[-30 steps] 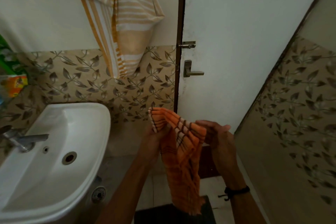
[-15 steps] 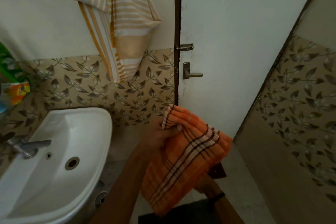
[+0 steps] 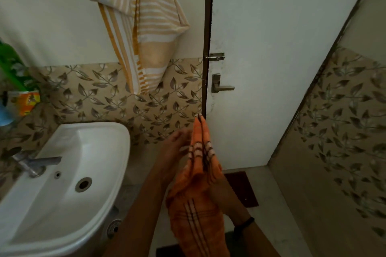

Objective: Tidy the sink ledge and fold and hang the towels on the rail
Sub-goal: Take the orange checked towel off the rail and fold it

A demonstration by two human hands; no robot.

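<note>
An orange checked towel (image 3: pixel 198 210) stands folded lengthwise between my hands, its top edge pointing up near the door frame and its tail hanging down. My left hand (image 3: pixel 174 152) holds its upper left side. From the right, my right hand (image 3: pixel 222 191) holds it with cloth covering the fingers. A beige and white striped towel (image 3: pixel 154 27) hangs on the wall above. At the left edge the sink ledge carries a green bottle (image 3: pixel 10 64), an orange packet (image 3: pixel 27 102) and a blue object (image 3: pixel 4 115).
The white basin (image 3: pixel 100 137) with its metal tap (image 3: pixel 37 162) fills the lower left. A shut white door with a lever handle (image 3: pixel 221 87) and a bolt is straight ahead. A tiled wall closes the right side. A dark mat (image 3: pixel 242 188) lies on the floor.
The orange towel went from spread flat over my right hand to folded upright between both hands. My right hand came up from under it to its right side.
</note>
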